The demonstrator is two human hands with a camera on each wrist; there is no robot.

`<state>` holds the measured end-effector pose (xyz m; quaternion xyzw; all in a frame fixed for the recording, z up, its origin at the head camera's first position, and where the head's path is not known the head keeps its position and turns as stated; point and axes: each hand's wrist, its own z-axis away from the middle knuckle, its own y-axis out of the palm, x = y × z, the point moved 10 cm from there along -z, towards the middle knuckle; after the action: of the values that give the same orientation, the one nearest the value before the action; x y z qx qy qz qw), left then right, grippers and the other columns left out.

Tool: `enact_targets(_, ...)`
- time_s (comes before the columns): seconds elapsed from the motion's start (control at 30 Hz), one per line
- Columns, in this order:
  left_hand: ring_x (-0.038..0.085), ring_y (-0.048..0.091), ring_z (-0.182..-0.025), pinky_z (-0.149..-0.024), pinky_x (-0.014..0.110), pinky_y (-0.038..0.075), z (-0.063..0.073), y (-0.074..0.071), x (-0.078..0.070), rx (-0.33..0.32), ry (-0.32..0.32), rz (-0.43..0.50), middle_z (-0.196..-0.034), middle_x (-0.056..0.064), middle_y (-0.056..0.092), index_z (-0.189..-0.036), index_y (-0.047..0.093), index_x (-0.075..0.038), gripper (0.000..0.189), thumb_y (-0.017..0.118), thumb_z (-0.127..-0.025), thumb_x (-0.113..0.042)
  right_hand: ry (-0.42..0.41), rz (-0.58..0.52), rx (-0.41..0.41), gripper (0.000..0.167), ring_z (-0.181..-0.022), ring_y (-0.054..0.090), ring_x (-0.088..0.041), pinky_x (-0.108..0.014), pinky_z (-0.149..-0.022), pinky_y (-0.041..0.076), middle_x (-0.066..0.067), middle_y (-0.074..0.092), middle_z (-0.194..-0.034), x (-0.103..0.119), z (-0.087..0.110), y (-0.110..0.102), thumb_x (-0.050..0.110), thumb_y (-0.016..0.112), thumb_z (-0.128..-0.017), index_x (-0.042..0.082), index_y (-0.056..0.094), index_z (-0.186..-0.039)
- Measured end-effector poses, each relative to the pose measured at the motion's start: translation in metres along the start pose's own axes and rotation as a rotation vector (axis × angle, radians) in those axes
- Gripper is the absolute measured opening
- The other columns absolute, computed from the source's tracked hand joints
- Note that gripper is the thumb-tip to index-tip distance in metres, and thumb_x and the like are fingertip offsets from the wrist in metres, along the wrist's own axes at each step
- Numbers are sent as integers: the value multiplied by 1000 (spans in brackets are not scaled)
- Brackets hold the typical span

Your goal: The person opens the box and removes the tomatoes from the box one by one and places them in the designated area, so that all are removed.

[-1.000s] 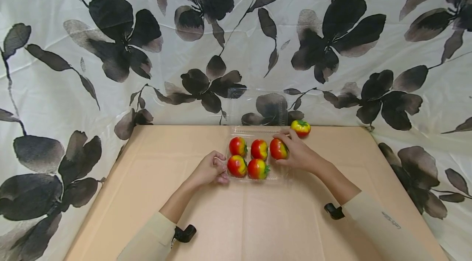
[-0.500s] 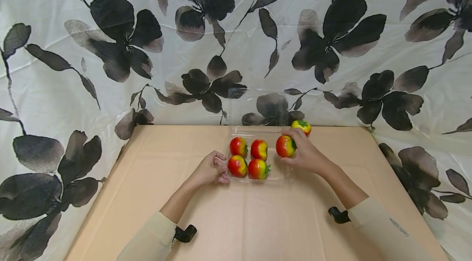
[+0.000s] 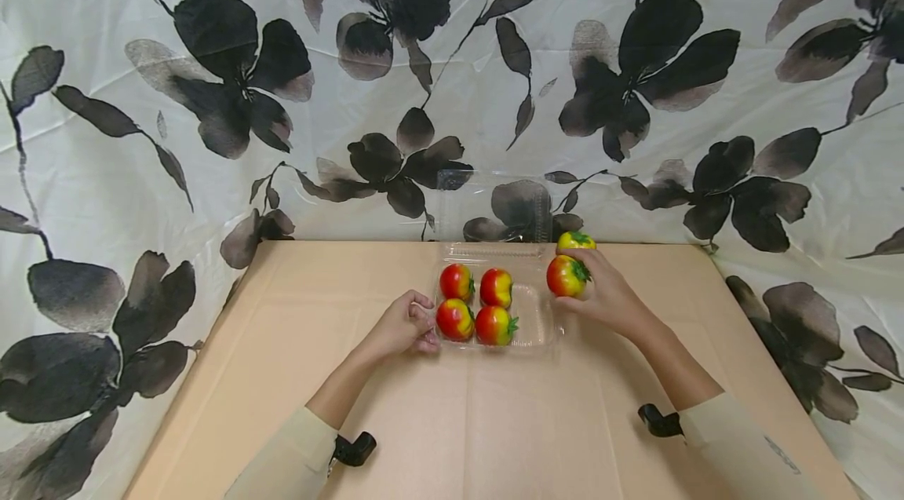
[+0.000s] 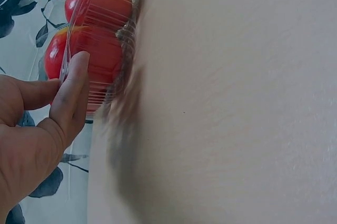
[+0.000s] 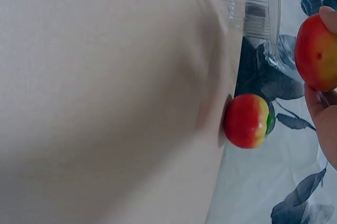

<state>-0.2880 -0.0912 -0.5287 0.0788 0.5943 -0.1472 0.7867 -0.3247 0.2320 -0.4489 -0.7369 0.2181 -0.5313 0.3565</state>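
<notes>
A clear plastic clamshell box (image 3: 531, 319) lies on the table with its lid raised at the back. Several red-and-yellow fruits (image 3: 455, 319) with green calyxes sit in its left and middle compartments; the right ones hold no fruit. My left hand (image 3: 399, 327) pinches the box's left rim between thumb and fingers, close up in the left wrist view. My right hand (image 3: 610, 297) grips another red-and-yellow fruit (image 3: 566, 276) by the box's right edge, raised off the table in the right wrist view. Behind it rests a loose fruit (image 3: 575, 240), partly hidden in the head view.
The tan table (image 3: 353, 280) spreads around the box and toward me. At its back edge hangs a white cloth (image 3: 508, 92) with dark flowers, and the raised lid (image 3: 494, 206) stands in front of it.
My right hand has lifted the fruit out of the box's back right compartment and moved right with it, toward the loose fruit. The left hand keeps its place at the rim.
</notes>
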Motion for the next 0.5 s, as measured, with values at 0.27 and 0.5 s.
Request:
enact_targets(0.27, 23, 71, -67, -71, 51, 67, 2, 0, 2, -20, -21, -8, -91, 16, 59, -125, 45, 4, 30, 58, -98, 11, -11, -13, -52, 81, -125, 50, -41, -66, -104, 50, -23, 49, -140, -12, 6, -7, 18, 92, -76, 6, 51, -144)
enact_targets(0.5, 24, 72, -67, -72, 51, 67, 2, -1, 0, -27, -19, -9, -90, 16, 59, -124, 45, 4, 30, 58, -98, 11, 20, -34, -72, 78, -125, 48, -44, -67, -106, 49, -24, 42, -141, -25, 8, -14, 13, 91, -77, 6, 50, -143)
